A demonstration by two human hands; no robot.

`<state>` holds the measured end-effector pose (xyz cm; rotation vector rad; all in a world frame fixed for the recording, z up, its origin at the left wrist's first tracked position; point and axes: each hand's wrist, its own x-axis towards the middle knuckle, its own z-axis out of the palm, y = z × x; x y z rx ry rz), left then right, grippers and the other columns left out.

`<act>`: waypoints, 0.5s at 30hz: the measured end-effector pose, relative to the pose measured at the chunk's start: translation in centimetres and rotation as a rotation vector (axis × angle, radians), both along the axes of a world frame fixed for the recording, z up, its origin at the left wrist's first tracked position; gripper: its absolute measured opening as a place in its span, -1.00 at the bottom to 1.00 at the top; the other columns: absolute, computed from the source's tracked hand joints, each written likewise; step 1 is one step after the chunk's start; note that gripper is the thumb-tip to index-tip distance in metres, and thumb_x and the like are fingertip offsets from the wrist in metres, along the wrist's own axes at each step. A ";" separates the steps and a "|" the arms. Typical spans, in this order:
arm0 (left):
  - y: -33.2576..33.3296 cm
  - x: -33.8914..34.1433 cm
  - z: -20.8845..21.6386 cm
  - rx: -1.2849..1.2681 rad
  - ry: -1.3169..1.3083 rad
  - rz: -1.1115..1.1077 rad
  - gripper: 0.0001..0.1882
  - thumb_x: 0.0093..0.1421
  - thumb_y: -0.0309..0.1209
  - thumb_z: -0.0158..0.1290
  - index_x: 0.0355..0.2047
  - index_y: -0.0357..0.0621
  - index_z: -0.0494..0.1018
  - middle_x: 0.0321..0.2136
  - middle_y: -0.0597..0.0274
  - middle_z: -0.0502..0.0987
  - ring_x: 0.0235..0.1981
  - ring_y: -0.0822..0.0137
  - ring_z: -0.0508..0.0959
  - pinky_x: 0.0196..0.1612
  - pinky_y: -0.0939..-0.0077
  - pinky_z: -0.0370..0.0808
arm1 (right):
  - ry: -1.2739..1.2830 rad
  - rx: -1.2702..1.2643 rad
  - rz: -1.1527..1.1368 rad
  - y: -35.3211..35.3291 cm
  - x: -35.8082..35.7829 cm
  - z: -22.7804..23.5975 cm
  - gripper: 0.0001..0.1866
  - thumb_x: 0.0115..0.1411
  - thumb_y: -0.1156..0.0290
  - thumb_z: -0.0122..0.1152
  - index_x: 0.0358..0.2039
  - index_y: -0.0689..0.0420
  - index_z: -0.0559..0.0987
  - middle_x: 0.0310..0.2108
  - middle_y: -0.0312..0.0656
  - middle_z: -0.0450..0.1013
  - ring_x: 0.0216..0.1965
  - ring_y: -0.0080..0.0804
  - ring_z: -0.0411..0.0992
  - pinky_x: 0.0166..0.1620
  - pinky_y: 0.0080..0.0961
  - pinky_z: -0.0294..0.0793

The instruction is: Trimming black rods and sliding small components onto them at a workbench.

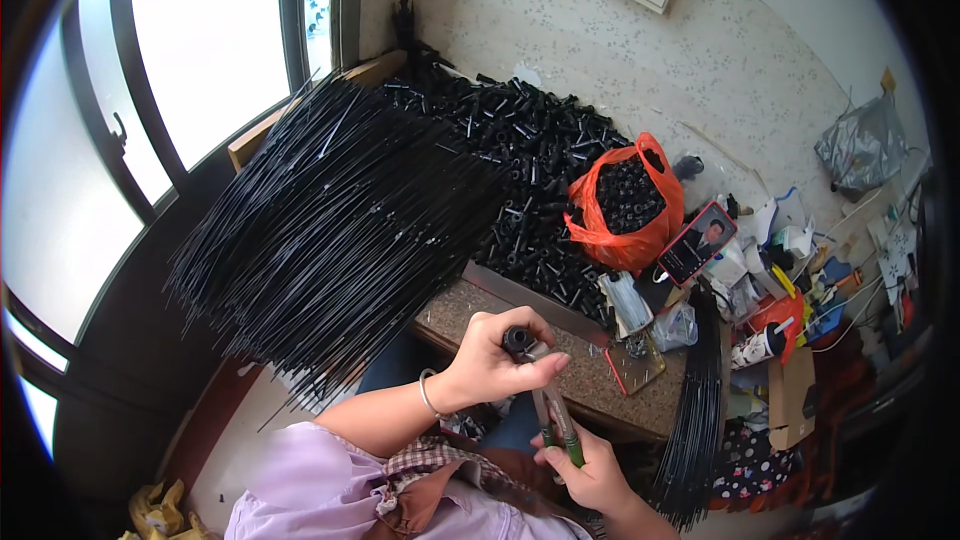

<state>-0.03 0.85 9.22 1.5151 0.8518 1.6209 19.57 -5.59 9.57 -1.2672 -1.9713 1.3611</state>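
In my left hand (500, 358), the fingers are wrapped round a short black plastic tube (517, 340) whose open round end points up. My right hand (597, 475) grips a pair of pliers (562, 428) with green handles. The metal head of the pliers reaches up to my left hand, beside the black tube; its jaws are partly hidden by the thumb and fingers. Beyond my hands, a large heap of similar black tubes (530, 130) covers the table. To the left lies a thick stack of long, thin black rods (330, 230).
A red-orange plastic bag (640, 230) full of small black parts stands on the table (580, 380). Right of it are a lit phone (697, 243), a clear phone case (635, 368), a bundle of black rods (690, 410), a patterned cup (757, 345) and clutter. A window (210, 30) is at left.
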 end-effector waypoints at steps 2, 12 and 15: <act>-0.5 0.0 0.8 0.018 -0.066 0.048 -0.70 -0.15 -0.28 0.24 -0.50 -0.24 0.45 -0.75 0.42 0.36 -0.69 0.65 0.30 -0.64 0.73 0.19 | 0.155 0.118 0.027 0.0 -0.4 -0.8 -0.53 0.13 0.51 0.01 0.08 0.23 0.23 -0.39 -0.12 0.42 -0.44 -0.47 0.46 -0.33 -0.57 0.43; -1.3 0.8 0.6 -0.027 -0.112 0.118 -0.74 -0.13 -0.37 0.19 -0.47 -0.25 0.41 -0.68 0.40 0.39 -0.66 0.67 0.31 -0.61 0.79 0.20 | 0.086 0.247 -0.068 -0.9 -2.0 -2.8 -0.77 0.17 0.45 -0.03 -0.20 0.30 0.36 -0.66 -0.28 0.34 -0.67 -0.61 0.33 -0.55 -0.65 0.35; -1.1 0.5 1.2 0.001 -0.043 0.108 -0.73 -0.15 -0.37 0.21 -0.47 -0.24 0.41 -0.69 0.41 0.38 -0.67 0.67 0.29 -0.62 0.79 0.18 | 0.117 0.238 -0.110 -0.9 -1.6 -3.4 -0.77 0.16 0.45 -0.02 -0.20 0.30 0.37 -0.65 -0.28 0.35 -0.66 -0.61 0.34 -0.55 -0.66 0.35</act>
